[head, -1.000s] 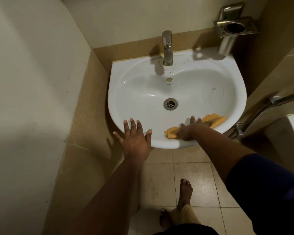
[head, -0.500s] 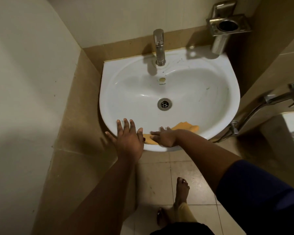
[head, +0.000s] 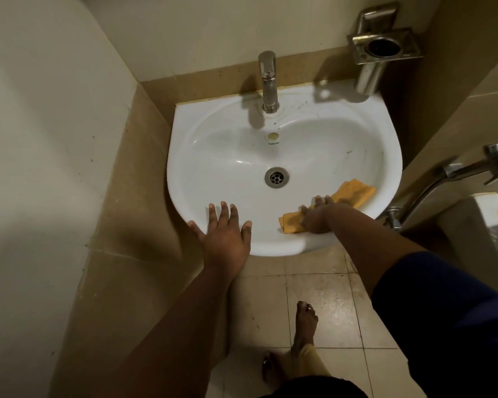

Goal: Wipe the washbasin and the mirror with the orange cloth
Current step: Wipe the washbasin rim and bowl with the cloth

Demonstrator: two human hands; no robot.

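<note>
Wall surfaces, pale above and tan-tiled below, fill the left of the view. Left hand (head: pixel 223 237): lies flat on the front-left rim of the white oval ceramic washbasin (head: pixel 213 156), fingers straight and spread, holding nothing. Steel pillar tap (head: pixel 268 81): stands upright at the rear centre of the basin deck. Round steel drain grate (head: pixel 276 176): sits at the bottom of the bowl, between the two hands and farther back. Orange folded cloth (head: pixel 354 191): lies on the inner front-right slope of the washbasin, one end showing left of the right hand near the rim, the other end extending up and right of it. Right hand (head: pixel 318 215): presses down on the middle of the cloth; fingertips project past its far edge, and whether the fingers curl round the fabric cannot be told. Steel wall-mounted holder (head: pixel 383 48) with a round opening: fixed above the rear-right corner of the basin. Chrome spray fitting (head: pixel 472 168): projects at the far right. Bare foot (head: pixel 305 326): rests on the beige floor tiles below the basin.
</note>
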